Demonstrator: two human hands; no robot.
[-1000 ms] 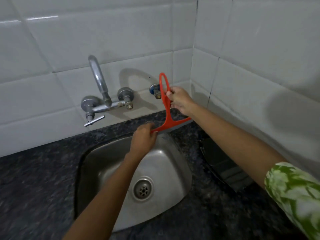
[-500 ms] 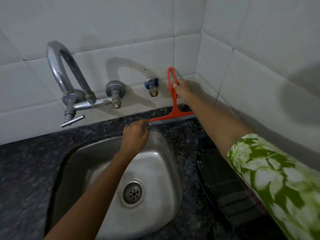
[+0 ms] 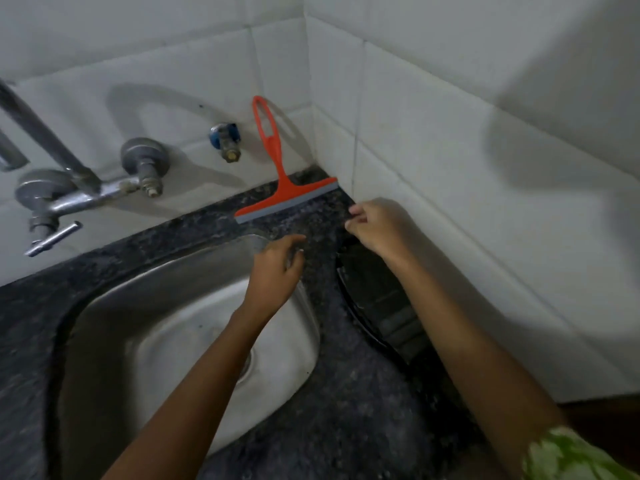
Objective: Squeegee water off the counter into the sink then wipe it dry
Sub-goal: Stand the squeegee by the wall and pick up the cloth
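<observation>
At the far left, against the white tiled wall (image 3: pixel 145 57), the chrome wall-mounted tap with its curved spout and lever handle (image 3: pixel 74 195) is sitting nearer the frame's edge than half a second ago, the view having swung right. Below it, the stainless steel sink with a round drain (image 3: pixel 145 327) is lying sunk into the dark speckled granite tabletop (image 3: pixel 346 403). Over the sink's right rim, the left hand (image 3: pixel 275 268) is hovering with fingers loosely spread and holding nothing; earlier it was touching the blade's left tip. Behind it, the small blue-and-brass wall valve (image 3: pixel 225 140) is poking out of the tile. Just right of that, the orange plastic squeegee with a grey rubber blade and looped handle (image 3: pixel 277 181) is now standing by itself, blade down on the tabletop strip behind the sink, handle leaning on the back wall near the corner. Further right, the right hand (image 3: pixel 381 226), which was gripping that handle before, is hanging free of it, fingers curled partway with nothing visibly between them, above the top end of a black ridged mat (image 3: pixel 384 306) lying beside the side wall. At the lower right corner, a green floral sleeve (image 3: pixel 581 455) is showing. No writing or brand is legible anywhere.
</observation>
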